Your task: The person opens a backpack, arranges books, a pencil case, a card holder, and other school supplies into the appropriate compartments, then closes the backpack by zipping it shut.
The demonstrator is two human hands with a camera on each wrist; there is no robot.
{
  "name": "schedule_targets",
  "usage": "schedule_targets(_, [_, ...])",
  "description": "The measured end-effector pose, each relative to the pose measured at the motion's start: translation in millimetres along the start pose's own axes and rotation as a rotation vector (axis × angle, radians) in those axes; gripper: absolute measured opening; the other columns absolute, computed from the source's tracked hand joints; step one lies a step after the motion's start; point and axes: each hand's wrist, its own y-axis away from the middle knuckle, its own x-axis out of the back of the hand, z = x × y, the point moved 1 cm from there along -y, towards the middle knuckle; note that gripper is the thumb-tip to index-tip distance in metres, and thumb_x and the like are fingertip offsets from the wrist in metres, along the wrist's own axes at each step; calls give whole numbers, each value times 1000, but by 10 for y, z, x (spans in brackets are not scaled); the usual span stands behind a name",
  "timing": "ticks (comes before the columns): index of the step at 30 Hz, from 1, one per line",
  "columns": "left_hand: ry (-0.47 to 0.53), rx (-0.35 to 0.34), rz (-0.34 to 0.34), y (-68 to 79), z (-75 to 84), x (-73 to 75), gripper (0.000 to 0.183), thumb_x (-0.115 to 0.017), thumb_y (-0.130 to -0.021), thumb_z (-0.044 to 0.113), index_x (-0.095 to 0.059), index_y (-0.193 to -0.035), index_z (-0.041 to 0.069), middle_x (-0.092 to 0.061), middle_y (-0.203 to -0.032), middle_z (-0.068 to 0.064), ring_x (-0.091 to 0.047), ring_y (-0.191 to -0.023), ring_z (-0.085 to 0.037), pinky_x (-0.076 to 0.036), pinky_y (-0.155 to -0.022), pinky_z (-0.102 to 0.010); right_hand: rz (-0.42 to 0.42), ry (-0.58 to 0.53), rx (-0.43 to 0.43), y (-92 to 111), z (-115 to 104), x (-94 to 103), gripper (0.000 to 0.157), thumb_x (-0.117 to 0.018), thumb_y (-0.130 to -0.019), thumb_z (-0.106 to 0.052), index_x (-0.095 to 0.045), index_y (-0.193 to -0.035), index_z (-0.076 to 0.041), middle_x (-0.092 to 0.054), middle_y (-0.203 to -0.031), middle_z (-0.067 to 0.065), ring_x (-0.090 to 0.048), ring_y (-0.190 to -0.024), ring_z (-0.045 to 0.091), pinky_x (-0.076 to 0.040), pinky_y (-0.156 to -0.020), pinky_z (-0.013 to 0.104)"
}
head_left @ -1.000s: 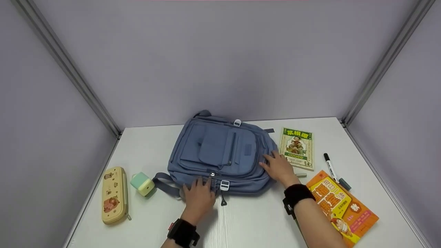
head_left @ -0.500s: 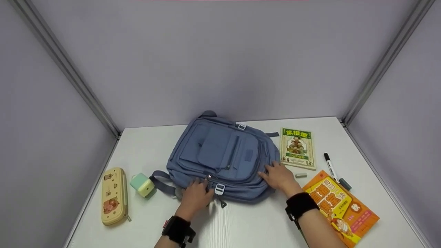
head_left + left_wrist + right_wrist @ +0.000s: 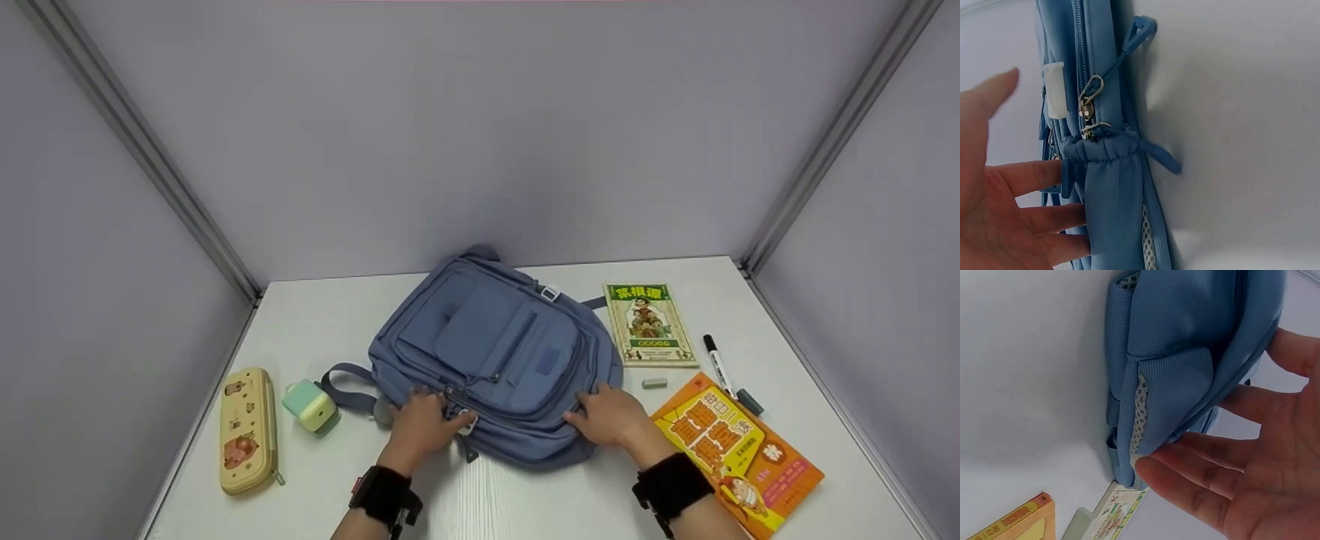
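Note:
A blue backpack (image 3: 487, 345) lies front side up on the white table, tilted so that its bottom faces the near right. My left hand (image 3: 421, 427) rests on its near side, around the zipper ends and a white buckle. In the left wrist view its fingers are fairly straight against the side pocket (image 3: 1114, 219), with the thumb apart; a zipper pull (image 3: 1139, 35) hangs nearby. At the backpack's lower right corner, my right hand (image 3: 615, 421) touches the fabric. The right wrist view has those fingers (image 3: 1190, 492) extended and spread along the bag's bottom.
On the left lie a yellow pencil case (image 3: 247, 431) and a small green-and-yellow block-shaped object (image 3: 309, 405). To the right are a green-and-cream book (image 3: 649, 326), a small pale green piece (image 3: 654, 383), an orange book (image 3: 739, 457) and a marker (image 3: 718, 364).
The backpack has turned clockwise, its bottom end swinging toward me, and both hands have moved with it. The green-and-cream book has turned slightly where it lies.

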Motion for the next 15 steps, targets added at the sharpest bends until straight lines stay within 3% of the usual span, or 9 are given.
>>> schedule_targets(3, [-34,1,14,-1,-20,-5,69,-64,-81,69,-72,-102,3,-59,-126,-25,-49,-123,-49,-29,-95,-75,20,-8,39,70,-17,-16,50,-59,-97,-37,-62,-129,0,-56,-127,30,-53,-116,49,-41,-95,58])
schedule_targets(6, [-68,-3,25,-6,-37,-24,85,-64,-77,73,-68,-116,-2,-50,-137,-29,-36,-134,-50,-19,-99,-76,27,-33,69,130,-28,-28,45,-62,-96,-35,-64,-126,-1,-64,-118,24,-60,-109,44,-44,-92,55])
schedule_targets(10, [-115,-20,48,-33,-70,-46,103,-65,-70,79,-62,-125,-9,-44,-141,-32,-33,-136,-49,-16,-101,-76,10,-91,107,199,-58,-36,43,-63,-95,-33,-66,-124,-1,-68,-111,20,-63,-104,39,-46,-89,54])
schedule_targets(15, [-163,-17,62,-120,-167,-44,111,-70,-64,78,-55,-133,-8,-41,-145,-28,-31,-139,-44,-14,-103,-74,-15,-149,189,295,-139,-77,43,-65,-94,-33,-67,-121,-1,-69,-109,17,-65,-100,35,-49,-84,52])
